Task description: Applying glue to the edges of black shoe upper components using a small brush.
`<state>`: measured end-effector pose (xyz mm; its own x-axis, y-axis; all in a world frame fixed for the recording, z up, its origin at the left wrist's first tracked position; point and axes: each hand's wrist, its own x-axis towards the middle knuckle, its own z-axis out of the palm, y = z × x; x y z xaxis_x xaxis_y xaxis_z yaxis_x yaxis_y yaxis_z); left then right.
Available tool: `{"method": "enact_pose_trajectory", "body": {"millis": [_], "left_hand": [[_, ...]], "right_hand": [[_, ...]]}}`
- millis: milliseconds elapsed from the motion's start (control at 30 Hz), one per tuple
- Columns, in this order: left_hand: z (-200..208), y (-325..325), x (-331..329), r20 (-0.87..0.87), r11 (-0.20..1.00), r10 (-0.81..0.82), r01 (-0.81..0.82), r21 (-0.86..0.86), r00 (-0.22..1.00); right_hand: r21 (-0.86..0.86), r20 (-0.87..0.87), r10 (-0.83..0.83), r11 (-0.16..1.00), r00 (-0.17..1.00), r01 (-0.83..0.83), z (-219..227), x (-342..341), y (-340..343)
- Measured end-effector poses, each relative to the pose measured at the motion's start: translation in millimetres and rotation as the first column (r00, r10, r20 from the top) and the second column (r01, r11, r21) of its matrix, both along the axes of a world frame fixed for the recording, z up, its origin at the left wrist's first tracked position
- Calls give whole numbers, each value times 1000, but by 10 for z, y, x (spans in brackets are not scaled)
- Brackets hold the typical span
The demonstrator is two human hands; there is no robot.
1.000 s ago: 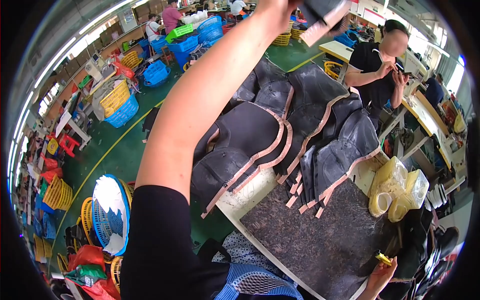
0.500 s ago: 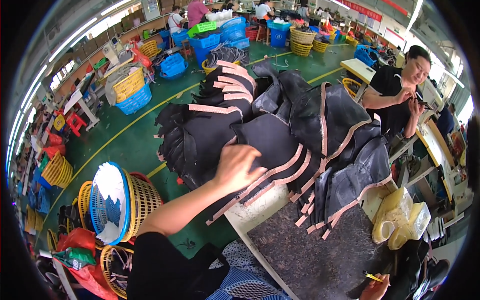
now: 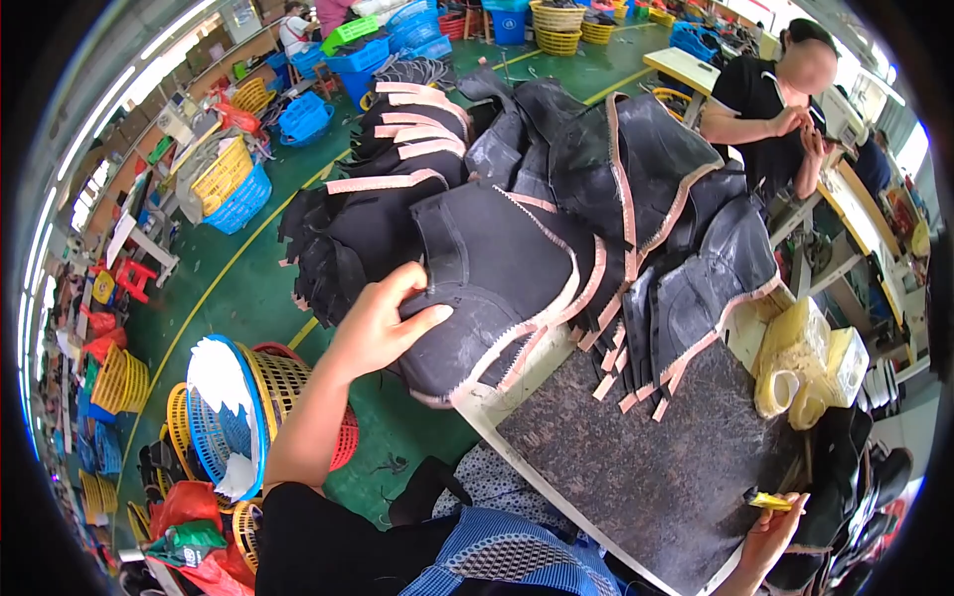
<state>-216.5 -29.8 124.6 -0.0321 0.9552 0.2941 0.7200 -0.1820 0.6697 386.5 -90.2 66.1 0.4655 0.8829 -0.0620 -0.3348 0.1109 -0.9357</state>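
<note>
My left hand [image 3: 383,323] pinches the edge of a black shoe-upper piece [image 3: 492,263], thumb on top. This curved piece has a pale pink toothed strip along its border and lies tilted over the pile. More black pieces with pink strips [image 3: 656,179] are heaped behind and to the right, some hanging over the work board. Low at the right, my right hand [image 3: 773,531] grips a small yellow tool [image 3: 770,500] with a black end; its exact kind is unclear.
A dark scuffed board [image 3: 636,447] covers the white-edged table. Clear-wrapped yellowish rolls [image 3: 805,358] stand at its right, beside stacked black pieces [image 3: 835,467]. Baskets [image 3: 214,397] crowd the floor at left. A person [image 3: 770,119] at the far right handles something small.
My left hand has moved left and taken hold of a black piece, turning it up. My right hand has come further into view with the yellow tool. The view has shifted downward.
</note>
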Motion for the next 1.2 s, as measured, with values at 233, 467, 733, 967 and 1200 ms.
{"method": "enact_pose_trajectory", "body": {"millis": [233, 467, 733, 967, 1200], "left_hand": [[738, -91, 800, 588, 927, -317, 373, 27, 744], [-315, 290, 1516, 719, 456, -377, 793, -404, 584], [-881, 121, 1785, 37, 716, -640, 613, -333, 768], [-983, 103, 1805, 9, 767, -622, 612, -190, 783], [-1082, 168, 1727, 13, 727, -675, 667, -162, 738]], "right_hand": [[42, 508, -223, 971, 832, 234, -64, 456, -118], [127, 656, -278, 957, 702, 261, 870, 188, 477], [-85, 880, 87, 996, 466, -24, 239, 44, 1553], [-182, 285, 187, 973, 940, -138, -86, 707, 1564], [-398, 591, 607, 792, 531, -463, 92, -987, 1299]]}}
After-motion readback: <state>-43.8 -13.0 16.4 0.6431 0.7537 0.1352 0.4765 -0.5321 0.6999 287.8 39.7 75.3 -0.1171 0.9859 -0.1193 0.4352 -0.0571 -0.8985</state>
